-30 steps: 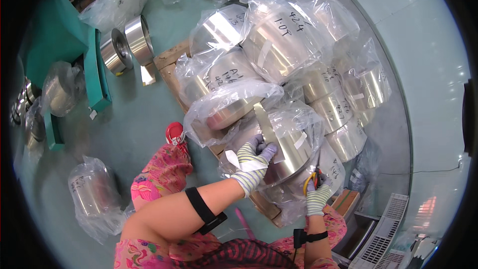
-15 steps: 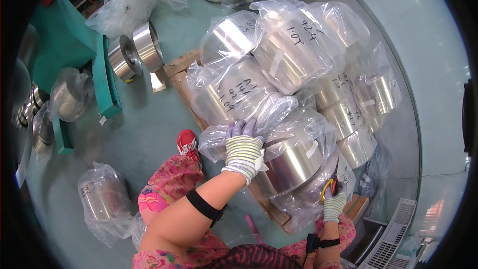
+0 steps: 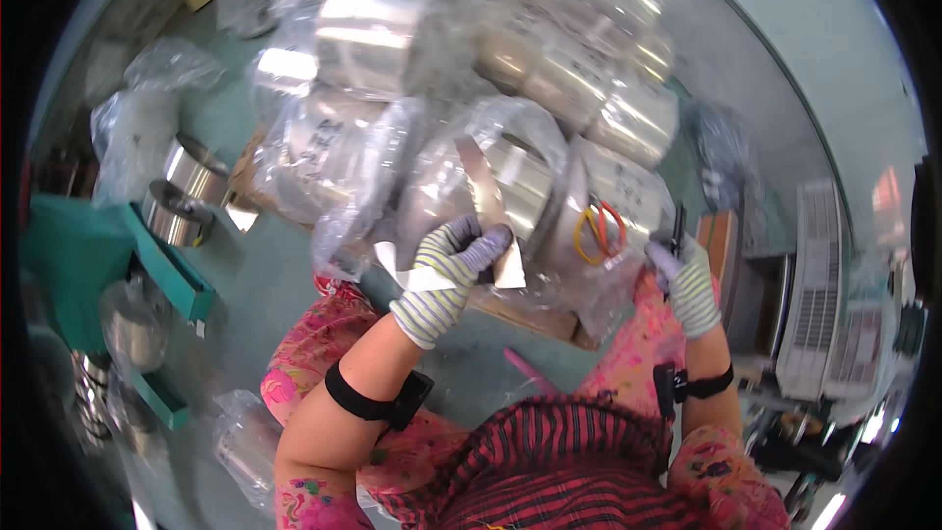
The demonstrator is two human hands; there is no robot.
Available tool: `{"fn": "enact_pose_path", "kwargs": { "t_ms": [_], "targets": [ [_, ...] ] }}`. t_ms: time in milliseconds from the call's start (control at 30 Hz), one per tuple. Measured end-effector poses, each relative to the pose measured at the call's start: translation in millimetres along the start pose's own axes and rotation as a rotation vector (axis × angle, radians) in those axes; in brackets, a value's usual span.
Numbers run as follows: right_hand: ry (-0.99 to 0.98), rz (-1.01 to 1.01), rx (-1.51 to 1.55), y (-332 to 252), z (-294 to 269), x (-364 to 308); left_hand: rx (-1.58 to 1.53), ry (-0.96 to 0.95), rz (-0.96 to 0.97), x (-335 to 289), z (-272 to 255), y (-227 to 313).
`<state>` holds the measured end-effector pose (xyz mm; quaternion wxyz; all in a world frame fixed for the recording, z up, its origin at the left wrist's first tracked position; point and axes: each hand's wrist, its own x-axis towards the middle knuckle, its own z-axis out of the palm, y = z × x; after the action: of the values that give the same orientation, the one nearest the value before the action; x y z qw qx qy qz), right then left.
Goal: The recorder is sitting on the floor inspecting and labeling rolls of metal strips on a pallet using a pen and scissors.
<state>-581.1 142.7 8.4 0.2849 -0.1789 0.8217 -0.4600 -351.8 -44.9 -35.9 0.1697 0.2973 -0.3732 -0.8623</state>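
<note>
Floor: a green-grey floor (image 3: 265, 285) runs under everything, and a pale wall curves round the top right.
Far left: a teal metal stand (image 3: 147, 255) sits on the floor. Two bare shiny metal rolls (image 3: 186, 191) stand just beside it. More bagged rolls lie in the blurry dark at the left edge.
Top: a big heap of shiny metal rolls in clear plastic bags (image 3: 471, 49) fills the middle and top. They lean on each other. The picture is blurry here.
Middle roll: one bagged roll (image 3: 500, 196) lies nearest the person, at the front of the heap. It rests on a low wooden pallet (image 3: 530, 319). A thin loose metal strip (image 3: 486, 201) hangs down its front.
Left hand: the left hand (image 3: 446, 270) wears a striped glove. It is curled, with its fingers pressed on the front of the middle roll. It seems to pinch a small pale sheet (image 3: 417, 270) there, but the blur makes that hard to be sure of.
Rubber bands: a yellow one and an orange one (image 3: 601, 231) lie on the bag, between the two hands.
Right hand: the right hand (image 3: 687, 280) wears the same kind of glove. It is closed round a thin dark pen-like stick (image 3: 677, 226) that points up. This hand is near the right side of the roll, not touching it.
Far right: a white slatted box (image 3: 819, 294) stands by the wall.
Bottom: the person's pink flowered sleeves and red striped top (image 3: 569, 461) fill the lower edge.
</note>
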Motion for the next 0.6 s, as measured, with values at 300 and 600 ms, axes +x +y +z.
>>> {"fn": "enact_pose_path", "kwargs": {
  "t_ms": [300,600],
  "targets": [
    [0.038,-0.032,0.386,11.0,-109.8,-79.8,0.232,-0.184,0.068,-39.0,139.3,-71.2],
    [0.021,0.062,0.46,82.1,-161.6,-141.2,0.603,-0.538,-0.01,-56.6,221.1,-148.8]
  ]
}}
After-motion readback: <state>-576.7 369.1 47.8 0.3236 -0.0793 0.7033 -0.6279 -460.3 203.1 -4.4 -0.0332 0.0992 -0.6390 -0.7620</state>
